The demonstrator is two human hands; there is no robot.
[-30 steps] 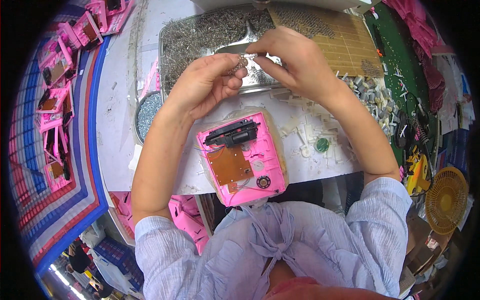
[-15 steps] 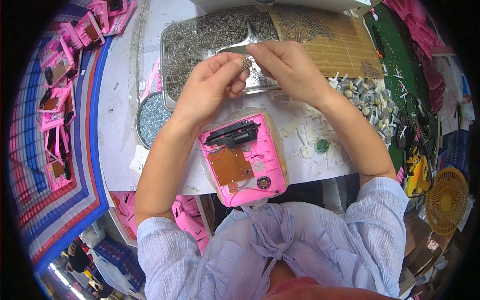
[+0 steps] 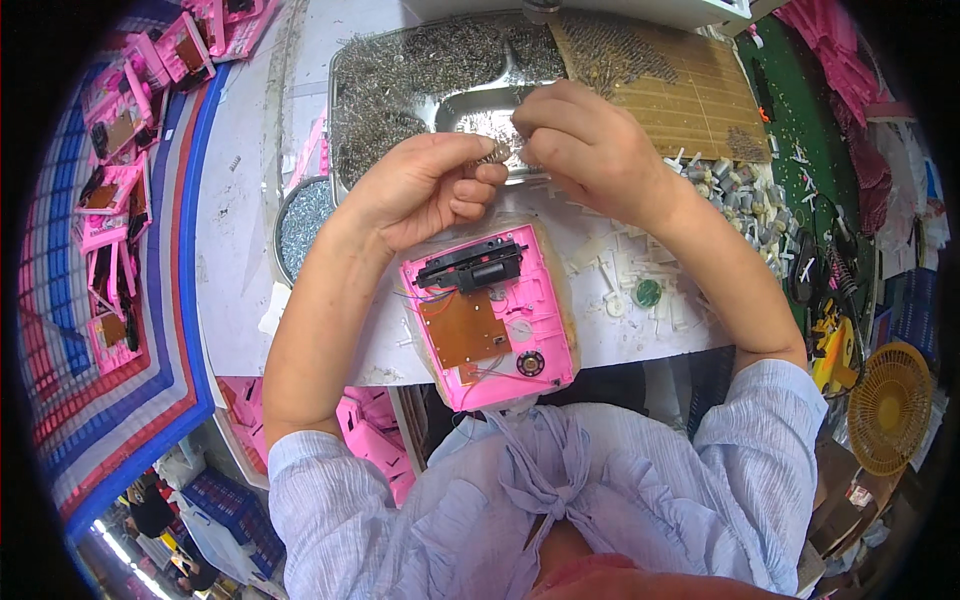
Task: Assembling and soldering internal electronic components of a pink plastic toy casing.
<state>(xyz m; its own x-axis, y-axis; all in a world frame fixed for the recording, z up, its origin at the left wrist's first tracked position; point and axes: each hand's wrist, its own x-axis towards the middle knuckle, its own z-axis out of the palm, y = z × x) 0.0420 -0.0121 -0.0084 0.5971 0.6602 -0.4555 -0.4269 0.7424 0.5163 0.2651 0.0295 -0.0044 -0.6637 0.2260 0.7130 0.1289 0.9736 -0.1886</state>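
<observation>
My left hand (image 3: 432, 188) is closed in a pinch above the near edge of a metal tray (image 3: 470, 104). Between its thumb and forefinger sits a small tangle of springs (image 3: 497, 152). Close beside it, my right hand (image 3: 598, 150) is also closed, fingertips almost touching the tangle; whatever it grips is hidden. Loose springs (image 3: 420, 60) heap in the tray's compartments. Nearer to me lies a pink plastic housing (image 3: 548, 310), open side up, with a black mechanism (image 3: 470, 268), a brown circuit board (image 3: 462, 335), thin wires and a small round speaker (image 3: 530, 364).
A round bowl of screws (image 3: 308, 225) stands left of my left forearm. Springs lie on a cardboard sheet (image 3: 690, 110) at the far right. Below it are small motors (image 3: 745, 205) and white plastic parts (image 3: 620, 290). Pink housings (image 3: 110, 215) line the left side; a yellow fan (image 3: 890, 408) is at right.
My right fingertips have come down toward the spring tangle in my left hand. Both hands sit slightly lower, and the tray's near compartment shows more. The pink housing has stayed in place.
</observation>
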